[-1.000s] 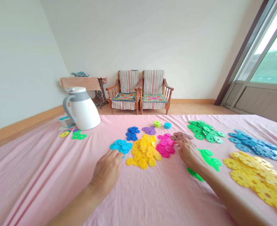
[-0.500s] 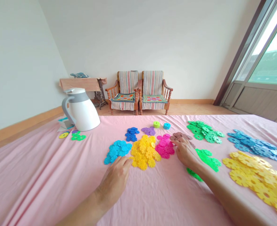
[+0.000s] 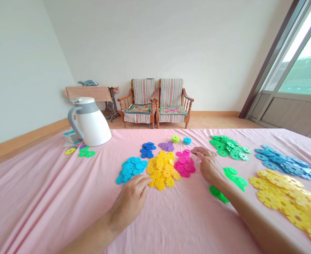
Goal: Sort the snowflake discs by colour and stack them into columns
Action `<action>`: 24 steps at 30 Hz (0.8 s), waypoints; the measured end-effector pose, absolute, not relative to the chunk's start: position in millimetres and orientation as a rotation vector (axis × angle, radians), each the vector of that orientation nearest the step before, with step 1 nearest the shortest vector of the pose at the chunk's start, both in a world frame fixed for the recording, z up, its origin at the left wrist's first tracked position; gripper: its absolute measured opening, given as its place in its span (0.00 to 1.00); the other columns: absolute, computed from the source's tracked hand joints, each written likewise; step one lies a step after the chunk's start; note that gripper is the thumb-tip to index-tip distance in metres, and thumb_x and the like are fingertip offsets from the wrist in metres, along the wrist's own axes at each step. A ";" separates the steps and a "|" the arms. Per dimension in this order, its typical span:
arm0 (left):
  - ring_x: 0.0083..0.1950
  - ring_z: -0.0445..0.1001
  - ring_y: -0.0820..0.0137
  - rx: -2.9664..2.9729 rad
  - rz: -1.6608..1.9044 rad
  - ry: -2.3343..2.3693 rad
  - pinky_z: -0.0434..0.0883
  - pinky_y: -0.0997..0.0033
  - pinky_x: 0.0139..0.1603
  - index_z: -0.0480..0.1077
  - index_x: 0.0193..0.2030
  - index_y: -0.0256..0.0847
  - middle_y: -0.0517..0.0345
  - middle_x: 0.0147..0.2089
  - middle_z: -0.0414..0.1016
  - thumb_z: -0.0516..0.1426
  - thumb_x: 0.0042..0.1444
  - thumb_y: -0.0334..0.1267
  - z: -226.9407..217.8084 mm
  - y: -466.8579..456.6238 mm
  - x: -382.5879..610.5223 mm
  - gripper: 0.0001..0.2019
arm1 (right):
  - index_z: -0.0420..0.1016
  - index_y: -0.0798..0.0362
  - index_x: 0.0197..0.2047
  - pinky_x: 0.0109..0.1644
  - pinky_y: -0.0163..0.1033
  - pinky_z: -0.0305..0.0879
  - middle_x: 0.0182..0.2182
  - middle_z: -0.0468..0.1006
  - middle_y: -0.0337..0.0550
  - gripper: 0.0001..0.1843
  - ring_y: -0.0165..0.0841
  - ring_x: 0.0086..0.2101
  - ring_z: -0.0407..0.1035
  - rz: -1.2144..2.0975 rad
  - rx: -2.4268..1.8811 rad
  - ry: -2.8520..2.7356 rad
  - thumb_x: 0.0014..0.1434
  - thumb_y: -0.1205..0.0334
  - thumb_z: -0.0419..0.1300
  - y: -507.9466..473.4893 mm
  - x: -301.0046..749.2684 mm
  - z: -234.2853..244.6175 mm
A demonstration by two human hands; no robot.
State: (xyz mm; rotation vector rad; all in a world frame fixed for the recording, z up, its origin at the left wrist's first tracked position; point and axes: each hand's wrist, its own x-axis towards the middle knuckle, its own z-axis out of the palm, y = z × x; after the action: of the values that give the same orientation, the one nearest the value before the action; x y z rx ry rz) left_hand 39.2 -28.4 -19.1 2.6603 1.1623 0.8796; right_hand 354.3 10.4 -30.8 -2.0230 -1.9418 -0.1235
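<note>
Flat plastic snowflake discs lie sorted by colour on a pink cloth (image 3: 52, 197). My left hand (image 3: 132, 198) rests palm down, fingers loosely stretched, its tips touching the near edge of the yellow pile (image 3: 162, 169), beside the cyan pile (image 3: 130, 168). My right hand (image 3: 210, 167) lies flat on the cloth, fingers reaching onto the brown pile (image 3: 199, 150), right of the magenta pile (image 3: 185, 163). My right forearm covers part of a bright green pile (image 3: 233, 178). Neither hand holds anything.
A white jug (image 3: 90, 121) stands at the back left with a few loose discs (image 3: 85, 152) before it. Dark blue (image 3: 147, 149) and purple (image 3: 167, 146) piles lie further back. Large green (image 3: 229, 146), blue (image 3: 283, 163) and yellow (image 3: 290, 197) piles fill the right side. Two chairs (image 3: 156, 102) stand against the wall.
My left hand slid right from the cyan pile to the yellow pile's near edge. My right hand crept slightly further onto the brown pile.
</note>
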 end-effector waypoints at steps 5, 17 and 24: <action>0.48 0.73 0.65 2.679 0.888 1.194 0.72 0.61 0.50 0.71 0.46 0.40 0.52 0.44 0.76 0.48 0.54 0.22 -19.9 -28.9 38.9 0.17 | 0.71 0.57 0.52 0.49 0.37 0.56 0.45 0.75 0.51 0.28 0.38 0.47 0.65 -0.075 -1.962 -1.987 0.50 0.79 0.47 24.2 349.6 -30.0; 0.53 0.71 0.67 2.686 0.832 1.096 0.69 0.61 0.56 0.68 0.52 0.41 0.53 0.50 0.74 0.48 0.55 0.21 -27.9 -26.3 38.3 0.21 | 0.75 0.57 0.46 0.47 0.36 0.58 0.42 0.77 0.51 0.24 0.37 0.44 0.68 0.046 -1.872 -2.024 0.49 0.79 0.47 45.0 342.5 -23.9; 0.54 0.70 0.68 2.685 0.829 1.027 0.68 0.58 0.57 0.68 0.52 0.41 0.53 0.51 0.74 0.47 0.57 0.22 -29.2 -27.4 39.9 0.20 | 0.75 0.58 0.42 0.43 0.38 0.62 0.39 0.79 0.51 0.22 0.38 0.41 0.72 0.109 -1.851 -1.924 0.47 0.78 0.48 13.4 348.0 -19.1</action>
State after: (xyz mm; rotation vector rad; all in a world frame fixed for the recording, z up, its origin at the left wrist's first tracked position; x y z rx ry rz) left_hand 39.9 -27.4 -29.2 2.6849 1.0274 0.8290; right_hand 348.0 13.4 -19.1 -1.8508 -1.9235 0.1094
